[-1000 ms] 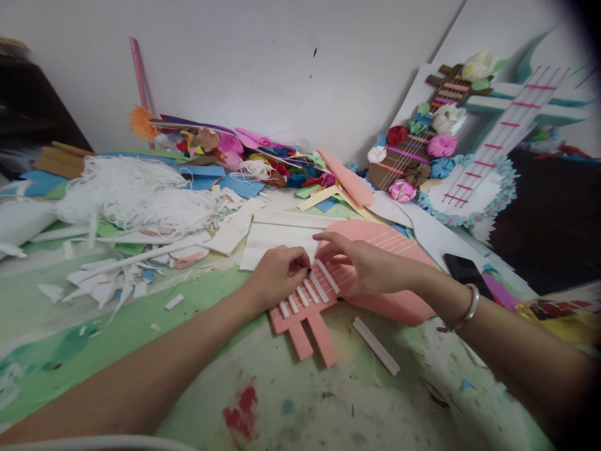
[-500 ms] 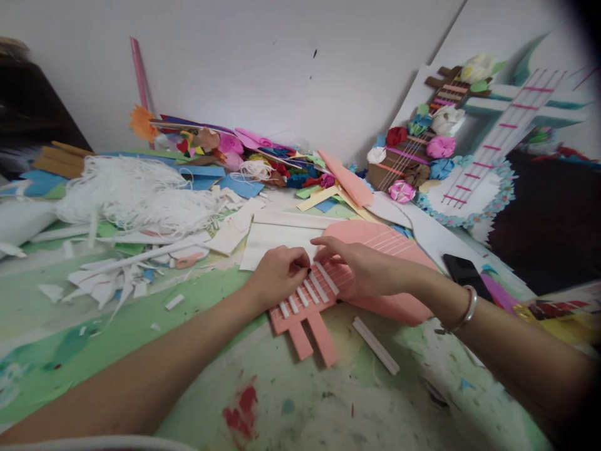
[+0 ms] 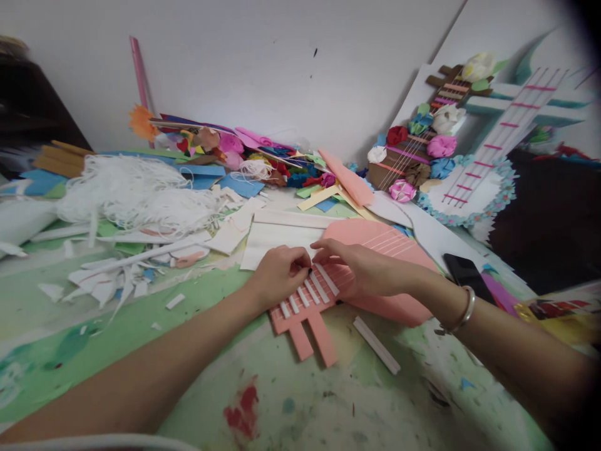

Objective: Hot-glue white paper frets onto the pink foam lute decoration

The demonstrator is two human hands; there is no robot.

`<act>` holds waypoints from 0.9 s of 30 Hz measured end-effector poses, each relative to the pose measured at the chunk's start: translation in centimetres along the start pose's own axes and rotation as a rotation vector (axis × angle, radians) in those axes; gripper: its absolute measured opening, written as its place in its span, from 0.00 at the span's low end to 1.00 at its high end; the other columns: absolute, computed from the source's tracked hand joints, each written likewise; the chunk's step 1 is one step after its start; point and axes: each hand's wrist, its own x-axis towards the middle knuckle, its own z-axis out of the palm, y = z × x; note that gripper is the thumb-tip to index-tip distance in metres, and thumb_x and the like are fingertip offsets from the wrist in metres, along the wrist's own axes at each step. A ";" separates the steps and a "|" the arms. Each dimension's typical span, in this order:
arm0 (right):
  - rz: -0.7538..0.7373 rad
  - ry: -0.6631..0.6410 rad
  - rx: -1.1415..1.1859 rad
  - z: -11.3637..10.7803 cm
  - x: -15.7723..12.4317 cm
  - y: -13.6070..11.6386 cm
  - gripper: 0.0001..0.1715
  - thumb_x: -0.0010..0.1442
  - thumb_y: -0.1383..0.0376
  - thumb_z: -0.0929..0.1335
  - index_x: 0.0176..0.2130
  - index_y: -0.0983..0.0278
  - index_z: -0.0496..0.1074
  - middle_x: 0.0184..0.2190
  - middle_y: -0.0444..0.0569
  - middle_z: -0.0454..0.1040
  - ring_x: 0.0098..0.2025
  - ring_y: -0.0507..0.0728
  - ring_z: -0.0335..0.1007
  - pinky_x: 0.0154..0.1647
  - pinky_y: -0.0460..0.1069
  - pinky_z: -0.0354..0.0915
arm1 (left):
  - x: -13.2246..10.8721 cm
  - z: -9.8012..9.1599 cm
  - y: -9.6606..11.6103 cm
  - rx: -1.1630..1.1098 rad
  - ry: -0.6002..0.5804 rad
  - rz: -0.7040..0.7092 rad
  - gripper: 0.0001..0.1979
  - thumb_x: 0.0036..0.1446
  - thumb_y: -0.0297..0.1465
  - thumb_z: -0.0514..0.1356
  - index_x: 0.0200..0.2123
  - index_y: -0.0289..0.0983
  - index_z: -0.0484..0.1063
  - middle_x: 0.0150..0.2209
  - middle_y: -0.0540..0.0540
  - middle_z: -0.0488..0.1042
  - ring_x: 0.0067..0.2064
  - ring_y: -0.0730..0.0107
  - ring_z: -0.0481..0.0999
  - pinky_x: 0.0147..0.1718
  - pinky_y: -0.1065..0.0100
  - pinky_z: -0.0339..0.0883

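Observation:
A pink paper guitar [image 3: 389,250] lies on the table, its neck pointing toward me and two pegs [image 3: 323,341] sticking out at the near end. White strips [image 3: 300,297] cross the neck over thin white strings. My left hand [image 3: 279,272] rests at the neck's far edge, thumb and fingers pinched together beside the strips; whatever is between them is hidden. Over the neck from the other side comes my right hand [image 3: 361,269], its fingers bent and apart near the end of the last white strip [image 3: 327,279]. Its thumb is mostly hidden.
A loose white strip [image 3: 376,346] lies right of the pegs. White string [image 3: 126,194] and paper scraps [image 3: 103,275] are heaped on the left. A phone [image 3: 467,275] lies by my right forearm. Decorated paper guitars [image 3: 413,144] lean against the wall, near paper flowers [image 3: 230,144].
Almost nothing differs. The fingers of my right hand have shifted very slightly near the end of the last strip; my left hand and the guitar stay put.

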 end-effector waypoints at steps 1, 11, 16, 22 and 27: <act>-0.001 0.000 0.001 0.0 0.0 0.1 0.48 0.44 0.69 0.73 0.60 0.61 0.51 0.52 0.55 0.69 0.52 0.61 0.66 0.52 0.56 0.64 | 0.0 0.0 0.0 -0.001 0.000 -0.002 0.06 0.48 0.24 0.56 0.28 0.38 0.71 0.26 0.51 0.74 0.30 0.69 0.71 0.32 0.68 0.63; 0.010 -0.014 0.004 -0.1 -0.1 -0.2 0.47 0.44 0.69 0.72 0.59 0.61 0.52 0.53 0.55 0.68 0.53 0.62 0.65 0.52 0.56 0.63 | 0.1 0.0 0.2 0.002 -0.023 0.005 0.07 0.49 0.22 0.56 0.30 0.38 0.70 0.29 0.51 0.74 0.33 0.68 0.72 0.34 0.68 0.63; 0.029 -0.002 -0.016 -0.2 -0.1 -0.5 0.45 0.43 0.69 0.73 0.58 0.62 0.55 0.54 0.57 0.67 0.53 0.63 0.65 0.51 0.56 0.64 | 0.1 -0.4 -0.2 0.118 -0.114 0.154 0.11 0.55 0.23 0.51 0.38 0.38 0.69 0.34 0.48 0.75 0.36 0.65 0.72 0.37 0.66 0.62; -0.001 0.024 0.018 0.3 -0.3 0.1 0.49 0.45 0.70 0.73 0.60 0.62 0.50 0.53 0.56 0.69 0.52 0.61 0.66 0.50 0.54 0.63 | 0.3 -1.0 -1.5 0.247 -0.257 0.375 0.19 0.57 0.21 0.49 0.48 0.40 0.70 0.42 0.44 0.74 0.43 0.63 0.71 0.41 0.63 0.61; -0.044 0.044 0.058 0.6 -0.5 0.3 0.49 0.46 0.70 0.72 0.62 0.60 0.48 0.53 0.55 0.69 0.52 0.60 0.66 0.51 0.54 0.63 | 0.3 -1.0 -1.8 0.329 -0.301 0.419 0.20 0.58 0.22 0.49 0.48 0.46 0.72 0.44 0.45 0.72 0.43 0.65 0.70 0.41 0.63 0.60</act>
